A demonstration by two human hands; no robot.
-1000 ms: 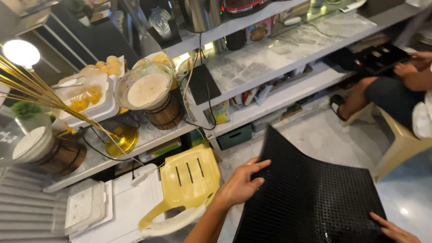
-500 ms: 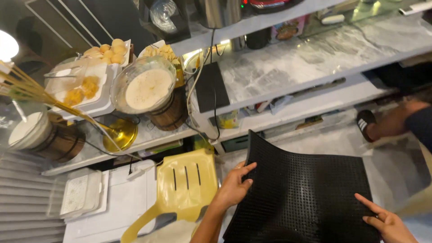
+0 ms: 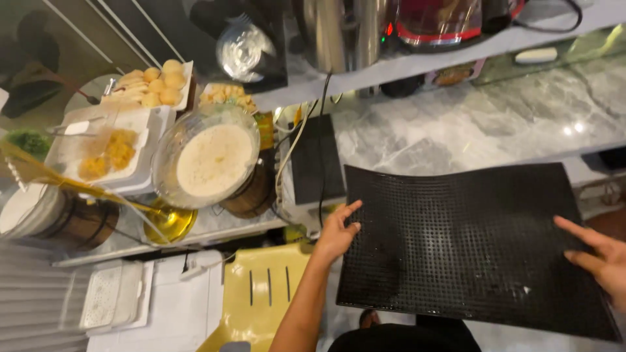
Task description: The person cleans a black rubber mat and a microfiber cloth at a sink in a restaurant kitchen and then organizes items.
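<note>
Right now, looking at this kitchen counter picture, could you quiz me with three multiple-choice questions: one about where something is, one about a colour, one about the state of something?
1. Where is the glass bowl of pale batter?
A. Left of the mat
B. On the mat
C. Under the chair

2. What colour is the plastic chair?
A. Red
B. Yellow
C. Blue

3. How is the black studded mat being handled?
A. Rolled into a tube
B. Lying untouched
C. Held spread out by a hand at each side

Answers:
1. A, the bowl sits on the counter to the left of the mat.
2. B, the seat below the left arm is yellow.
3. C, the left hand grips its left edge and the right hand rests its fingers at the right edge.
</note>
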